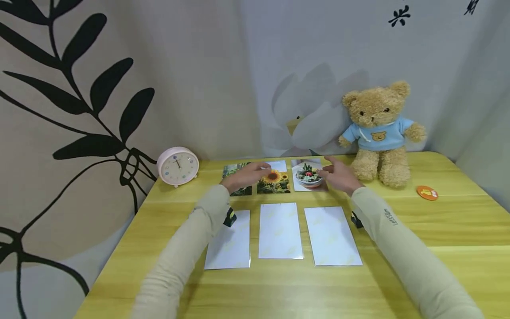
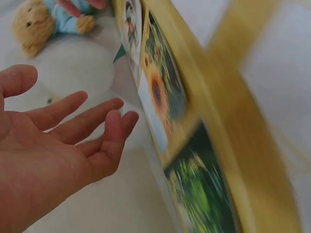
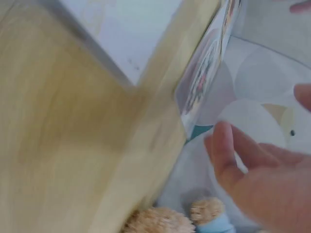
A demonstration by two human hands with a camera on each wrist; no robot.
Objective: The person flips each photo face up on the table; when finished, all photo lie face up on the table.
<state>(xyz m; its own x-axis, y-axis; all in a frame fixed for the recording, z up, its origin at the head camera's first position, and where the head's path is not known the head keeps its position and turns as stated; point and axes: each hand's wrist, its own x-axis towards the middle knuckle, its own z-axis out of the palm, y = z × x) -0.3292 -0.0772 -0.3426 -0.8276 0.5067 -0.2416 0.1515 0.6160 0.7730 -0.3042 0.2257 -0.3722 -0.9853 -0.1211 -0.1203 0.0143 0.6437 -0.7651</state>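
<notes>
My left hand point(image 1: 248, 175) is held over the back row of pictures, its fingers spread and loosely bent with nothing between them. It overlaps the green plant picture point(image 1: 234, 168) and the edge of the sunflower picture point(image 1: 276, 187). At the right end of that row lies a picture of a potted cactus bowl point(image 1: 307, 186). My right hand point(image 1: 341, 176) is beside it, fingertips overlapping its right edge in the head view. In the right wrist view the fingers point(image 3: 224, 150) are loosely bent and apart from the cactus picture point(image 3: 199, 82), holding nothing.
Nearer me, a row of three white sheets lies on the wooden table point(image 1: 279, 288): left point(image 1: 229, 248), middle point(image 1: 280, 230) and right point(image 1: 334, 237). A pink clock point(image 1: 177, 166) stands at the back left. A teddy bear point(image 1: 378, 128) and an orange disc point(image 1: 427, 192) are at right.
</notes>
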